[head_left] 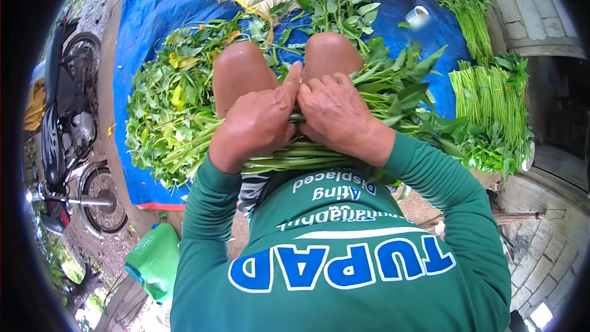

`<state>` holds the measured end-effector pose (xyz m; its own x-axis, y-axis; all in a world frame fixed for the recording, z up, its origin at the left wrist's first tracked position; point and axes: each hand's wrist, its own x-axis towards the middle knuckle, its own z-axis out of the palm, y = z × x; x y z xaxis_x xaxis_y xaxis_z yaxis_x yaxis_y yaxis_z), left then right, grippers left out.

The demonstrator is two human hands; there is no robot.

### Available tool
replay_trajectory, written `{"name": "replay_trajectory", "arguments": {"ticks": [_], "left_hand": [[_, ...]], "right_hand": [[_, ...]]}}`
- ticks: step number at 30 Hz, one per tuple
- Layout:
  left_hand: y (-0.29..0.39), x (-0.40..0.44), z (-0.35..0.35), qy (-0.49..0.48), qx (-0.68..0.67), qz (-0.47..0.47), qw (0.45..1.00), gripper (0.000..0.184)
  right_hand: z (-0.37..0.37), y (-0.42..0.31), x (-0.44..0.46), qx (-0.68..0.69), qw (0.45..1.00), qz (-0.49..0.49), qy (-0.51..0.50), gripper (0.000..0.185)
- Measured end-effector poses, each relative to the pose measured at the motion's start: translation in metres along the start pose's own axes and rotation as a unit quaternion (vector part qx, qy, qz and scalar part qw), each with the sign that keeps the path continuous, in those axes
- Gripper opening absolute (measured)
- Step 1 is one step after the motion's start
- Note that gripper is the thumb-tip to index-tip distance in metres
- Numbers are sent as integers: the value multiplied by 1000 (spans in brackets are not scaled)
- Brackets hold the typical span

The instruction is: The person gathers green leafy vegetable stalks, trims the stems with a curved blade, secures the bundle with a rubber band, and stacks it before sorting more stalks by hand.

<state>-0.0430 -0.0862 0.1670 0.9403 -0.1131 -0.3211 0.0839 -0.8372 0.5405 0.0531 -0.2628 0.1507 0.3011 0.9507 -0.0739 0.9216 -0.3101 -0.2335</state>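
Observation:
A thick bundle of water spinach (289,158) lies across my lap, its pale green stems to the left and its long leaves to the right. My left hand (261,117) is closed over the stems, with a finger pointing forward between the knees. Beside it, almost touching, my right hand (341,110) has its fingers curled down on the same bundle. Whatever is pinched between the fingertips is hidden.
A heap of loose greens (169,101) covers the left of the blue tarp (136,43). Tied bundles of stems (488,92) are stacked on the right, near a white cup (419,17). A green plastic jug (153,258) and a motorcycle (67,129) stand at left.

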Motion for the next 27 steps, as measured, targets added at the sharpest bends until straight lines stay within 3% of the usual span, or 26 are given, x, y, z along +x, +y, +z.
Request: {"name": "replay_trajectory", "arguments": {"ticks": [3,6,7,10,11,12,14,16,19,22,25,27], "left_hand": [[-11,-1,5,-17,45,23,999,92],[-27,3,14,29,32,110,993,75],[-27,5,15,47,26,139,989,69],[-5,9,-17,-51,-54,112,991,57],[3,13,-20,-77,33,54,995,52],[1,20,-15,-67,-16,73,995,50],[-9,30,4,-52,-117,101,987,47],[-12,27,5,-85,-137,87,983,47],[-6,23,4,-64,-125,70,988,43],[-5,15,11,-30,-18,39,999,44],[-4,6,11,-9,-23,51,998,44],[-4,6,10,-16,-39,50,998,45]], "right_hand": [[-11,16,-10,53,998,-8,-12,52],[-23,36,-21,122,992,-33,-27,44],[-17,31,-21,87,996,-21,-25,40],[-15,21,-20,24,1000,-13,-5,32],[-14,22,-21,23,1000,-19,9,32],[-11,23,-21,26,999,-26,24,32],[-21,34,-18,67,996,-9,-61,46],[-35,54,-27,166,982,-90,3,48],[-52,68,-33,37,996,-50,-70,50],[-23,62,-40,-147,985,-81,40,59],[-37,72,-56,-38,997,-53,46,67],[-50,75,-67,-63,998,-12,14,66]]}}
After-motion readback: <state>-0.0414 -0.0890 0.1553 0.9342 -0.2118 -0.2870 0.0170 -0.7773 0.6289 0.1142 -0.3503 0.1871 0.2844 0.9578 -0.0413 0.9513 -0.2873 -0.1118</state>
